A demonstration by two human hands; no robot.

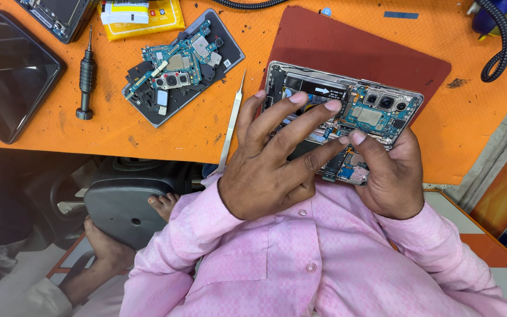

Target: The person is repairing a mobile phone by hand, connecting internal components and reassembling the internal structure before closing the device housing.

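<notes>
- Spanning the top of the view, cut off at every edge: orange desk (148,132).
- Lying on a dark red mat (347,50): opened phone (377,108), lower half hidden by hands.
- Spreading fingers over the phone's insides: left hand (277,155).
- Gripping its near edge: right hand (391,176).
- Poking out from under the left wrist: tweezers (233,120).

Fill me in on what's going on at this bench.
A person in a pink shirt holds an opened phone over a red mat. The right hand grips its lower edge while the left hand spreads its fingers across the exposed insides. On the orange table lie tweezers, a screwdriver, a removed circuit board and a dark back cover.
</notes>
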